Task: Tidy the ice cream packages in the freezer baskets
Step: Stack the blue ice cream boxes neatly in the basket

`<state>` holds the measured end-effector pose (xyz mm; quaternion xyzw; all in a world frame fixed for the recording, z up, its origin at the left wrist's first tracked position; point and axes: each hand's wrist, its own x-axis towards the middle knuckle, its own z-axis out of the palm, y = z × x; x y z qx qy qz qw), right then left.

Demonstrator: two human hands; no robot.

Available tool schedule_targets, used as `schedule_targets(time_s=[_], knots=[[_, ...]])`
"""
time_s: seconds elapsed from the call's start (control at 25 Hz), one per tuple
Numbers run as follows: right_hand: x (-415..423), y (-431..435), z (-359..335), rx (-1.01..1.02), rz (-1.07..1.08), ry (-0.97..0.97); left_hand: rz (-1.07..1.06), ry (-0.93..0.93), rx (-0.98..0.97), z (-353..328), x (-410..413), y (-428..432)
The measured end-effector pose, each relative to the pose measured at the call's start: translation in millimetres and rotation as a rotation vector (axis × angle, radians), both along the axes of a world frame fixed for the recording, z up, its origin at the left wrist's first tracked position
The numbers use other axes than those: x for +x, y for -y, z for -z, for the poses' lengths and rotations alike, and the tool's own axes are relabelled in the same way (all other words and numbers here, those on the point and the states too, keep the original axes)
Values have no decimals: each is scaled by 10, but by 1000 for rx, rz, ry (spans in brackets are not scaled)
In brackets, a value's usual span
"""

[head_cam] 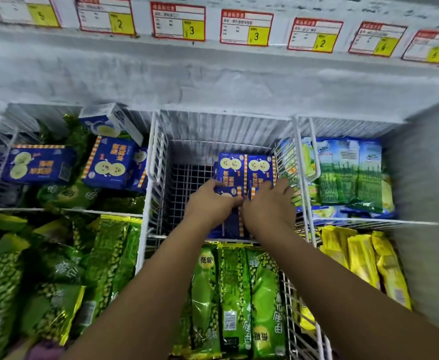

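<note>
Both my hands reach into the middle white wire basket (158,157). My left hand (210,203) grips a blue ice cream box (227,191) at its left edge. My right hand (270,206) lies on the blue box beside it, fingers over its top. Behind them two more blue boxes (245,168) stand side by side against the basket's right wall. The left half of this basket shows bare wire floor. More blue boxes (109,162) lie jumbled on green packs in the far-left basket.
Green pea ice cream packs (236,302) fill the near middle basket and the near left one (44,281). Yellow packs (364,258) sit near right, green-blue corn packs (348,172) far right. Frosted freezer wall (213,81) and price tags (178,23) run along the back.
</note>
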<state>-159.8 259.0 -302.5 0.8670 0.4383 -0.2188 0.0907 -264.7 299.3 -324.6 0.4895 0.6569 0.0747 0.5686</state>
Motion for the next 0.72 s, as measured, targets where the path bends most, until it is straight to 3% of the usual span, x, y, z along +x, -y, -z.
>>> schedule_targets(time_s=[0.24, 0.52, 0.72], knots=[[-28, 139, 45, 193, -175, 132, -216, 185, -51, 17, -126, 5], [7, 136, 30, 74, -210, 151, -87, 185, -93, -110, -164, -113], [35, 20, -52, 83, -200, 173, -144, 229, -53, -196, -132, -322]])
